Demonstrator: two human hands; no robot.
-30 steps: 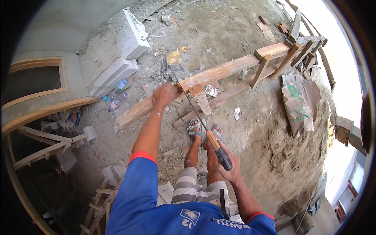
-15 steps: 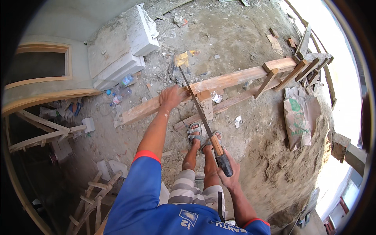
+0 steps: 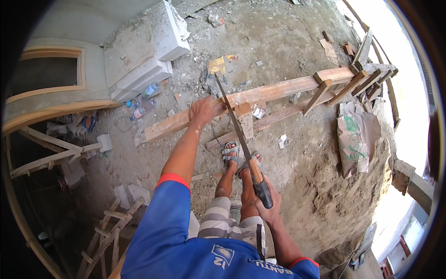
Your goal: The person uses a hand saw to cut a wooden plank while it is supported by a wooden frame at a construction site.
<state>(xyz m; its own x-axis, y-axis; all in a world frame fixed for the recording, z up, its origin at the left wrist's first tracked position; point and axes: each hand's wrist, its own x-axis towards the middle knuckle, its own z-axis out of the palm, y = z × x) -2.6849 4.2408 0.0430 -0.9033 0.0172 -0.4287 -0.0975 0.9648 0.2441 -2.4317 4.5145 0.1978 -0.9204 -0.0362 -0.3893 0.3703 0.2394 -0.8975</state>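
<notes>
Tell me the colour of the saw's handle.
Black grip with a brown wooden section, seen in the head view: saw handle, held by the right hand.

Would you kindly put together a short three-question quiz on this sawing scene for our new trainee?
1. True or false: the left hand presses down on the long wooden plank.
2. Which thing does the right hand grip?
A. a hammer
B. a handsaw
C. a drill
3. Fill in the blank: the sack lies on the ground to the person's ____ side.

Key
1. True: the palm rests on the plank, just left of the blade.
2. B: the hand is closed on the saw's dark handle.
3. Right: it lies beyond the plank's right end.
</notes>
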